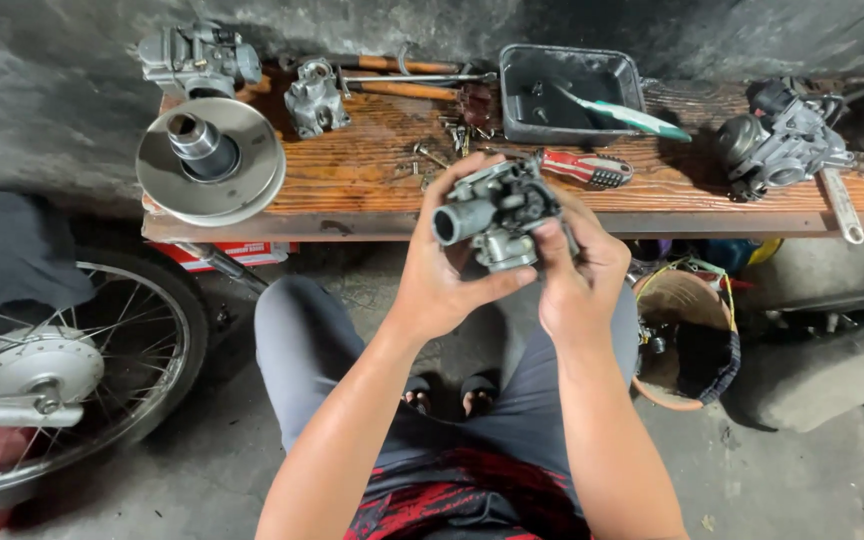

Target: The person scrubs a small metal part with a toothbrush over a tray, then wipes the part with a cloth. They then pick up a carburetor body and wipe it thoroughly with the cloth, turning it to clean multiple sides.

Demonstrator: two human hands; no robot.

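A grey metal carburetor (497,210) is held up in front of a low wooden bench (372,190). My left hand (442,275) cups it from the left and below, thumb under its body. My right hand (577,270) grips its right side, fingers wrapped over the top. Its round intake opening faces left toward the camera. Both hands hover above my knees, just in front of the bench edge.
On the bench lie a round pulley disc (210,160), two more carburetors (197,58) (782,145), a small metal part (314,98), a black tray (570,92) with a toothbrush (622,115), a red-handled screwdriver (587,168), loose screws. A spoked wheel (62,370) stands left; a basket (687,340) right.
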